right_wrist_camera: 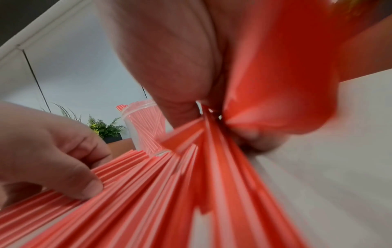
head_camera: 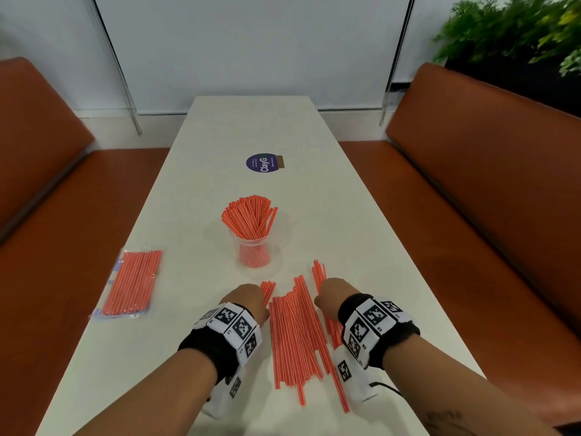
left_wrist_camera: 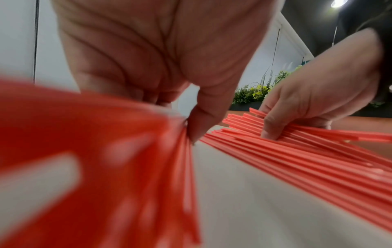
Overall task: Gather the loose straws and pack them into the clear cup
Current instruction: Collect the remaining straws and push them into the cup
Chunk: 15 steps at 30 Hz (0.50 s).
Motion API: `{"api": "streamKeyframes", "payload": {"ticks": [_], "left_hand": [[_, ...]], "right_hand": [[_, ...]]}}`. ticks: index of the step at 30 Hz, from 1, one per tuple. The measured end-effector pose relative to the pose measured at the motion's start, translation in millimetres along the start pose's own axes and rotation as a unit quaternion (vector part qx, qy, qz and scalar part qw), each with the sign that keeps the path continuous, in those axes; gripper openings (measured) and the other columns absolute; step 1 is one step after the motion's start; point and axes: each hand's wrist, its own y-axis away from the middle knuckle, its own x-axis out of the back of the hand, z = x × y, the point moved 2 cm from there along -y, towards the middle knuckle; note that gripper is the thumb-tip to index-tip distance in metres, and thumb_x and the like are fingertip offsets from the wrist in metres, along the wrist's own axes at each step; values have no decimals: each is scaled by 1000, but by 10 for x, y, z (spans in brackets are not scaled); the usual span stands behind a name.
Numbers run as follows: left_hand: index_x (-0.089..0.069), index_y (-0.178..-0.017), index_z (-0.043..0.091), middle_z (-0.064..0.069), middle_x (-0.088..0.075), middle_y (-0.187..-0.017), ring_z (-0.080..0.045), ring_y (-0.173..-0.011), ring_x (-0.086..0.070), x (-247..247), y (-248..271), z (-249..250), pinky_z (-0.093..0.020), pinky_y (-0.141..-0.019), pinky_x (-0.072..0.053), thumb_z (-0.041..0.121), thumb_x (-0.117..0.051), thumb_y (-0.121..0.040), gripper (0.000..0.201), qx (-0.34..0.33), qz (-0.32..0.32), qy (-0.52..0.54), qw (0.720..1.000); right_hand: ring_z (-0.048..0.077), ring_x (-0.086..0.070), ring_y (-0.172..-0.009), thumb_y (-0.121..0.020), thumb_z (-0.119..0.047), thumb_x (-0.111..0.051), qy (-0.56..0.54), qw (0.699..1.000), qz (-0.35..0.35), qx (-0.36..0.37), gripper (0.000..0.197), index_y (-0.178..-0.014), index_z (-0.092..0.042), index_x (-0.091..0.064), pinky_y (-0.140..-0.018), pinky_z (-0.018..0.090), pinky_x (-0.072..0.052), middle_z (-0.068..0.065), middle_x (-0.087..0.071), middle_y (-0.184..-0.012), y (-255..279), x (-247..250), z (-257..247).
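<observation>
Loose orange straws [head_camera: 295, 338] lie in a fanned pile on the white table [head_camera: 361, 234], between my two hands. My left hand [head_camera: 248, 298] grips a small bunch of straws [head_camera: 268, 289] at the pile's left edge; the left wrist view shows its thumb [left_wrist_camera: 199, 124] pinching that bunch [left_wrist_camera: 127, 159]. My right hand [head_camera: 333, 292] grips another bunch [head_camera: 319, 272] at the pile's right edge, seen close and blurred as a gripped bunch [right_wrist_camera: 254, 94] in the right wrist view. The clear cup [head_camera: 255, 250] stands upright just beyond the hands, holding several straws.
A sealed plastic packet of orange straws [head_camera: 135, 283] lies near the table's left edge. A round dark sticker [head_camera: 261, 163] sits on the far middle of the table. Brown benches [head_camera: 490, 190] flank both sides, and a green plant [head_camera: 515, 29] stands at the far right.
</observation>
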Motion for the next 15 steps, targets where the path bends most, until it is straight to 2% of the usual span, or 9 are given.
{"api": "streamKeyframes", "payload": {"ticks": [2, 3, 5, 7, 9, 10, 12, 14, 15], "left_hand": [[-33, -59, 14, 2, -45, -66, -20, -79, -51, -33, -33, -24, -24, -61, -38, 14, -49, -89, 35, 2, -9, 13, 1000], [-34, -62, 13, -1, -52, -75, -22, -82, -54, -42, -49, -33, -23, -60, -37, 13, -46, -91, 31, -3, -11, 20, 1000], [-42, -78, 9, -7, -59, -94, -23, -81, -53, -40, -66, -54, -27, -66, -38, 15, -41, -93, 16, -5, 0, 62, 998], [-39, -91, 8, -3, -52, -80, -22, -76, -48, -37, -65, -75, -29, -69, -37, 20, -38, -94, 12, 0, 7, 116, 993], [-34, -93, 6, -2, -45, -72, -23, -77, -50, -44, -85, -91, -32, -70, -39, 17, -38, -95, 11, 8, 1, 164, 986], [-34, -94, 5, -4, -49, -75, -25, -80, -53, -35, -84, -94, -34, -71, -42, 13, -38, -94, 9, 10, 1, 187, 982], [-32, -97, 5, -9, -53, -82, -25, -78, -56, -15, -81, -108, -36, -73, -49, 9, -38, -94, 8, 14, 11, 221, 975], [-30, -100, 8, -2, -45, -72, -16, -62, -49, 4, -79, -132, -24, -58, -47, 6, -40, -93, 13, 23, 36, 252, 967], [-32, -105, 9, 0, -40, -68, -13, -58, -44, 19, -64, -133, -18, -48, -43, 4, -41, -92, 17, 32, 45, 275, 960]], "right_hand": [[9, -30, -53, -93, -15, -42, -36, 999, 2, 8, 38, -56, -18, -30, -69, 30, -37, -1, -33, -62, 6, 1, 33], [9, -30, -53, -93, -15, -42, -54, 998, 5, 12, 38, -57, -19, -29, -73, 29, -36, -2, -33, -63, 30, 12, 37], [10, -33, -55, -94, -11, -39, -87, 996, 10, 16, 36, -58, -16, -32, -73, 28, -37, -2, -35, -65, 50, 2, 51], [12, -40, -60, -94, -4, -35, -116, 993, 14, 21, 31, -64, -10, -36, -64, 23, -38, 0, -39, -71, 77, -9, 44], [10, -38, -57, -93, -1, -34, -148, 989, 19, 24, 30, -65, -11, -33, -51, 18, -33, 1, -40, -72, 87, -3, 45], [8, -35, -56, -93, -1, -34, -159, 986, 27, 32, 29, -67, -11, -34, -51, 18, -33, 2, -41, -73, 85, 11, 46], [6, -33, -57, -95, -6, -35, -193, 979, 50, 41, 12, -87, -8, -44, -65, 25, -38, 2, -41, -76, 96, 60, 29], [10, -40, -62, -95, -8, -37, -234, 969, 67, 48, 17, -110, -5, -45, -76, 33, -42, 7, -47, -86, 114, 109, 30], [13, -43, -64, -94, -7, -38, -257, 963, 61, 49, 16, -110, -4, -42, -78, 36, -46, 10, -48, -91, 120, 126, 26]]}}
